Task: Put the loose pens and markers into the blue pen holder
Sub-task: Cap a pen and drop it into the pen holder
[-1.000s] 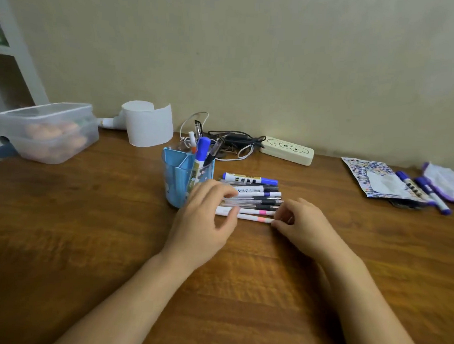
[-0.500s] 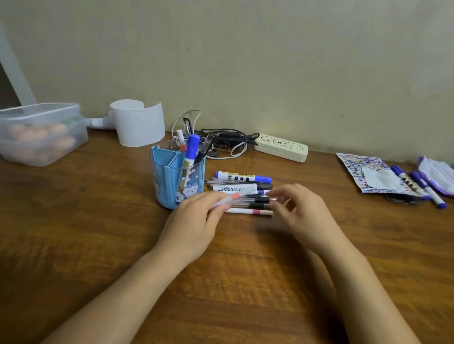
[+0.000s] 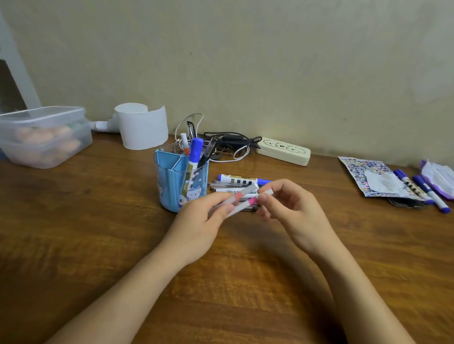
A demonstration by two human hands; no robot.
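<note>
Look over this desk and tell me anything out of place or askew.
Two blue markers lie far right on a patterned packet, apart from the pile of pens beside the blue pen holder. The holder stands upright; nothing is spilled. The left hand and right hand hold two white markers off the table.

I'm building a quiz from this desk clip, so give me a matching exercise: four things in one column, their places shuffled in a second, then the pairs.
Things:
1. white pen with pink band
2. blue-capped marker
3. white power strip
4. clear plastic box

Places:
A. far left of the table
B. standing in the blue pen holder
C. against the wall, behind the loose pens
D. held between left hand and right hand

Pairs: 1-D, 2-B, 3-C, 4-A
</note>
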